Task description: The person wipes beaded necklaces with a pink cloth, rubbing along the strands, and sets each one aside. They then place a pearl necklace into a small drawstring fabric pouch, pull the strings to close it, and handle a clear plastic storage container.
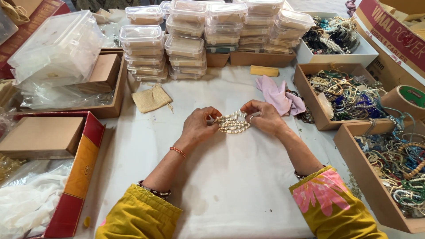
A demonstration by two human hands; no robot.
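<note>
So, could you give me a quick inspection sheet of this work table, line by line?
Surface: white cloth-covered table, faintly stained.
Job's things: multi-strand bracelet of cream pearl and gold beads, stretched between both hands.
Clutter: stacks of clear plastic lidded boxes; small beige cloth pouch; crumpled pink cloth; open brown trays of tangled bead jewellery; red and gold cardboard box; roll of brown tape.
Grippers: left hand and right hand each pinch one end of the bracelet.
Cables: nothing seen.
Surroundings: brown cardboard cartons at the table edges; no other people seen.
</note>
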